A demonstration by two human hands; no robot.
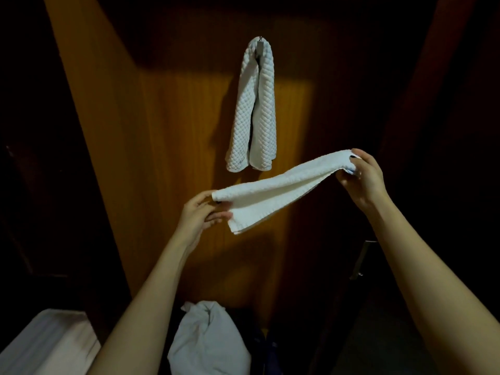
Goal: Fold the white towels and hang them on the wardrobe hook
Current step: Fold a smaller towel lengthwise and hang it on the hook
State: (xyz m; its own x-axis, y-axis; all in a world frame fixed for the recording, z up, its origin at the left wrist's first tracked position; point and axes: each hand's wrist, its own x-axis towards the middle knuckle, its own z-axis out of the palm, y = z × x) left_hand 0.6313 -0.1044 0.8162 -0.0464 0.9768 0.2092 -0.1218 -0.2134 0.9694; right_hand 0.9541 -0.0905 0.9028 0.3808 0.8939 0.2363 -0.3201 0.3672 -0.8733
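Observed: white towel (pixel 273 197), folded, spans left hand (pixel 198 216) and right hand (pixel 364 178), fingers pinching each end. On hook (pixel 260 46), quilted towel (pixel 251 112) hangs doubled. Below, white bundle (pixel 208 345); contents hidden.

dim room, warm light patch on a wooden panel (pixel 173 131).

Two white towels: one quilted towel (pixel 253 104), one plain towel (pixel 273 193). One hook (pixel 260 46). Two hands: left hand (pixel 197 215), right hand (pixel 362 177). One white cloth bundle (pixel 208 339). One metal handle (pixel 361 259).
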